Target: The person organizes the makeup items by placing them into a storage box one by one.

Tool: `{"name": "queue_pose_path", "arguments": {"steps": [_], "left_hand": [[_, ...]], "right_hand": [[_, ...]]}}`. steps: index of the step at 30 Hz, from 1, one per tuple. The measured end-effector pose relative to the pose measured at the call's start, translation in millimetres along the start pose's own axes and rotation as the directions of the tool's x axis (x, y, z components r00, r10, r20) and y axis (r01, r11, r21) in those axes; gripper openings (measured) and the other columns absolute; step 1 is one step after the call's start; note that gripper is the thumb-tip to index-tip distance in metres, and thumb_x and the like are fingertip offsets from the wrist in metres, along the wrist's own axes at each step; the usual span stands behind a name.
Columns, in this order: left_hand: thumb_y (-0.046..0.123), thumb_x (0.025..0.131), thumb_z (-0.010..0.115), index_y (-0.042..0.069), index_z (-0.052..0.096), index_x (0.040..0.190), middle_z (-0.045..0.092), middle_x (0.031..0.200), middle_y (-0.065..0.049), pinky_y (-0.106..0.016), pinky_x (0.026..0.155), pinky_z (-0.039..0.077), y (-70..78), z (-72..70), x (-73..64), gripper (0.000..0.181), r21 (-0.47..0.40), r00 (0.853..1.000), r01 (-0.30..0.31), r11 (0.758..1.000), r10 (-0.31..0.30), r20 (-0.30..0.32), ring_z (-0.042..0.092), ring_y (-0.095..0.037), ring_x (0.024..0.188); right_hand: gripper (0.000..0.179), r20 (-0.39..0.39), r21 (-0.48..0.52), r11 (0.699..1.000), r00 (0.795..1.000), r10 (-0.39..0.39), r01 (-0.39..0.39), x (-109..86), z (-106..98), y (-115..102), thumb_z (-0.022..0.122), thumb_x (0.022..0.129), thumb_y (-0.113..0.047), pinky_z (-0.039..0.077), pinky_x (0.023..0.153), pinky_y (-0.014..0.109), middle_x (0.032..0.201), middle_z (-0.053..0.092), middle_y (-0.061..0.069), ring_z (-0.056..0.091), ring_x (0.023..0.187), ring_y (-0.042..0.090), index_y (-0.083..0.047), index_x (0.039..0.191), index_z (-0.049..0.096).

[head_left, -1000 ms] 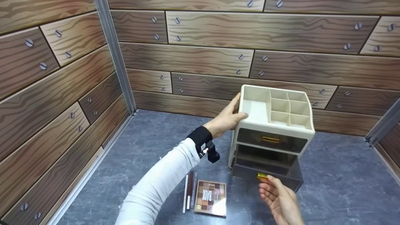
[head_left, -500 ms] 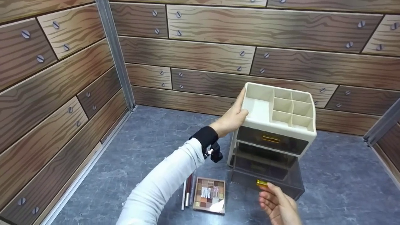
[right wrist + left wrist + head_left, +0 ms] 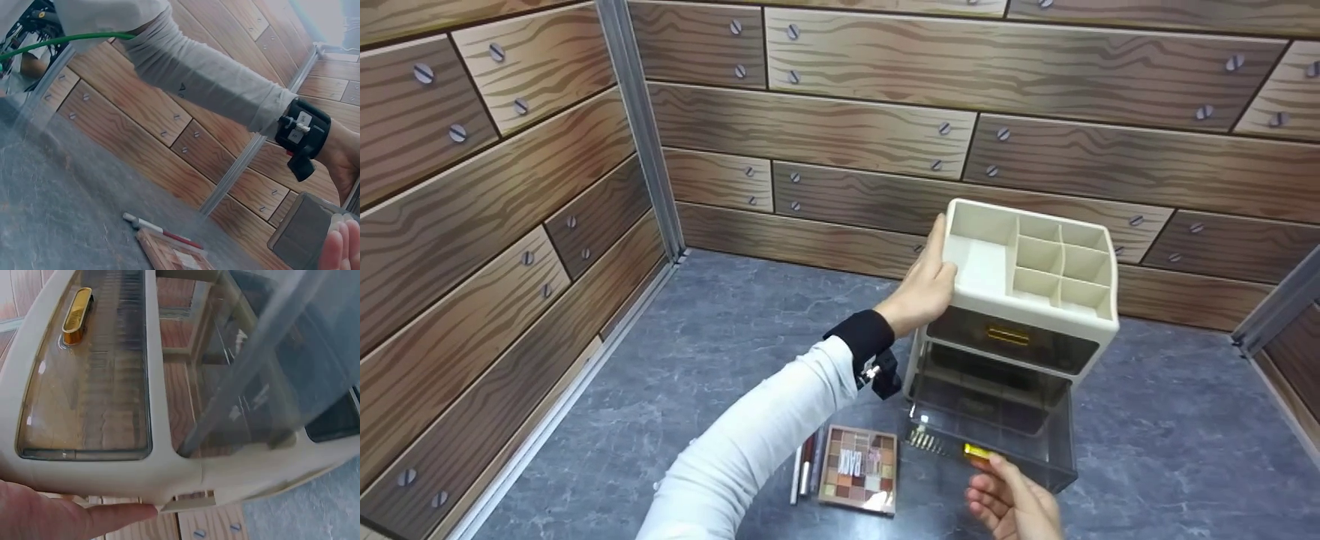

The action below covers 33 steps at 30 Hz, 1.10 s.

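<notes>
A cream makeup organizer (image 3: 1035, 307) with an open compartment top stands right of centre. Its smoky clear drawer (image 3: 1054, 442) is pulled well out below the shut upper drawer (image 3: 960, 326). With thumb and fingers, my right hand (image 3: 1016, 501) pinches the gold handle (image 3: 977, 451) on the drawer's front. My left hand (image 3: 926, 292) rests against the organizer's left side, thumb at the top rim. In the left wrist view, a straight finger (image 3: 121, 517) lies along that side wall. The right wrist view shows the drawer (image 3: 298, 230) beside my curled right fingers (image 3: 340, 244).
An eyeshadow palette (image 3: 859, 471) lies on the grey marbled surface (image 3: 720, 300), left of the drawer. Slim makeup pencils (image 3: 806, 469) lie along its left edge, partly behind my left sleeve (image 3: 750, 442). Wood-patterned panels (image 3: 840, 135) wall in the back and sides.
The drawer has come further out toward me, my right hand on its handle. My left hand has shifted slightly right, its thumb drawn back nearer the rim.
</notes>
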<state>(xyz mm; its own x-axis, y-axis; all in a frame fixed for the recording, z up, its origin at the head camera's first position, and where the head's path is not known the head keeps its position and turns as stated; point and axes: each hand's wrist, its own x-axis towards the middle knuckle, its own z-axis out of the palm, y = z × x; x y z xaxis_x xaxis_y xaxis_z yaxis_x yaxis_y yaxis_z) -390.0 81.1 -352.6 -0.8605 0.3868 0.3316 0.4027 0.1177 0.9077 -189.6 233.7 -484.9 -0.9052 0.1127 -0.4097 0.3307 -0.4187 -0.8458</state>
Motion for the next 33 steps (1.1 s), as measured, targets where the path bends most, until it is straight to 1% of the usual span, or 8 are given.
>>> {"name": "queue_pose_path", "arguments": {"steps": [4,8,17,20,23,26,29,33], "left_hand": [[0.004,0.105,0.031,0.008,-0.003,0.167,0.0,0.177,-0.009,-0.026,0.13,0.002,1.5,4.6,1.1,0.072,-0.028,0.999,0.039,0.999,-0.04,-0.03,0.003,-0.016,0.161],[0.006,0.106,0.032,0.007,-0.001,0.168,0.002,0.176,-0.009,-0.027,0.131,0.003,4.3,10.3,-1.0,0.07,-0.053,0.995,0.08,0.995,-0.084,-0.062,0.004,-0.017,0.161],[0.009,0.107,0.035,0.007,0.002,0.168,0.007,0.176,-0.01,-0.027,0.131,0.007,9.7,14.9,-2.8,0.069,-0.014,0.974,0.157,0.987,-0.158,-0.161,0.012,-0.019,0.161],[0.011,0.107,0.035,0.006,0.001,0.168,0.002,0.176,-0.01,-0.03,0.131,0.004,7.1,11.1,-3.2,0.07,-0.065,0.975,0.178,0.982,-0.185,-0.123,0.007,-0.02,0.162],[0.017,0.107,0.038,0.007,-0.003,0.168,-0.004,0.176,-0.009,-0.035,0.132,0.001,3.9,3.9,-1.8,0.074,-0.135,0.97,0.232,0.963,-0.239,-0.037,0.001,-0.02,0.162],[0.031,0.108,0.04,0.01,-0.002,0.168,-0.005,0.177,-0.008,-0.042,0.133,0.001,-2.3,-7.7,-4.5,0.077,-0.139,0.959,0.284,0.949,-0.278,0.056,-0.001,-0.022,0.162],[0.049,0.109,0.038,0.012,0.007,0.169,0.004,0.177,-0.008,-0.051,0.132,0.012,-13.8,-23.5,-16.4,0.077,-0.109,0.948,0.312,0.944,-0.301,0.104,0.007,-0.025,0.162],[0.051,0.109,0.042,0.008,0.037,0.16,0.038,0.165,-0.014,-0.055,0.117,0.044,-35.9,-48.9,-48.7,0.067,-0.061,0.934,0.355,0.933,-0.352,0.063,0.04,-0.031,0.148]], "right_hand": [[0.041,-0.004,-0.017,1.0,1.0,-0.01,0.01,1.1,-3,-3,0.046,0.111,-0.024,0.063,0.067,0.022,0.07,0.073,-0.004,0.071,0.065,0.009,-0.016,0.089,0.079],[0.04,0.042,0.005,0.998,0.997,-0.062,0.062,0.4,-8,-7,0.045,0.111,-0.021,0.062,0.066,0.02,0.071,0.073,-0.004,0.071,0.066,0.008,-0.016,0.089,0.079],[0.04,0.09,-0.011,0.996,0.992,-0.089,0.09,2.6,-14,-12,0.045,0.11,-0.02,0.062,0.067,0.02,0.074,0.074,-0.004,0.072,0.068,0.008,-0.015,0.09,0.079],[0.041,0.14,-0.025,0.994,0.985,-0.104,0.109,3.2,-16,-9,0.044,0.11,-0.019,0.062,0.069,0.019,0.075,0.074,-0.005,0.072,0.07,0.007,-0.017,0.091,0.079],[0.04,0.148,-0.026,0.994,0.984,-0.102,0.107,3.8,-18,-7,0.045,0.11,-0.019,0.062,0.069,0.02,0.075,0.074,-0.004,0.072,0.071,0.008,-0.018,0.09,0.079],[0.038,0.148,-0.027,0.995,0.984,-0.095,0.1,4.3,-19,-7,0.046,0.11,-0.02,0.063,0.07,0.02,0.076,0.074,-0.004,0.073,0.071,0.008,-0.018,0.092,0.079],[0.037,0.164,-0.028,0.995,0.982,-0.093,0.099,4.8,-21,-7,0.046,0.111,-0.02,0.063,0.071,0.02,0.077,0.075,-0.004,0.073,0.072,0.008,-0.017,0.094,0.079],[0.037,0.163,-0.027,0.996,0.984,-0.074,0.079,4.7,-19,-6,0.045,0.111,-0.02,0.063,0.07,0.021,0.077,0.074,-0.004,0.073,0.072,0.009,-0.017,0.095,0.079]]}}
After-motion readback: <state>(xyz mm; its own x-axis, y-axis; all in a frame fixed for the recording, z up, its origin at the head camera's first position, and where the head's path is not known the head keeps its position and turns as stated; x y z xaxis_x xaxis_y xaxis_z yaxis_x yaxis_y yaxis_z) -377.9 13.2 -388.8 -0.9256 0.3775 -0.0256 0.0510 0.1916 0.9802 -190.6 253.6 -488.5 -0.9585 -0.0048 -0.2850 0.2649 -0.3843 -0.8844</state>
